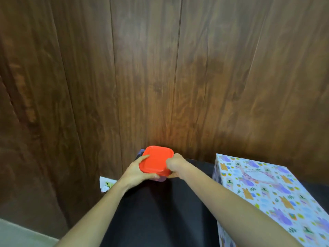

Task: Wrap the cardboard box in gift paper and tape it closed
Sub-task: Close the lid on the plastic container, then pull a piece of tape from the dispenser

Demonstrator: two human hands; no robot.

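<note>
Obs.: the box stands on the right side of the black table, its visible faces already covered in patterned gift paper. A pale glossy patch on the top face may be tape; cannot confirm.

Hands: neither is on the box. The left hand grips a small container from its left side, thumb lying across the red lid. The right hand is curled over the lid's right edge, thumb under it. The container is held at the far table edge, close to the wooden wall. A paper scrap lies at the table's left edge.

Relation: the box sits to the right of the right forearm, nearer the person than both hands, apart from them.

Handling (judgement): box likely light, with stiff faces; the paper skin looks smooth, so somewhat slippery, and prone to tearing at corners and seams. Best taken with flat palms on two opposite side faces, avoiding folded ends.
</note>
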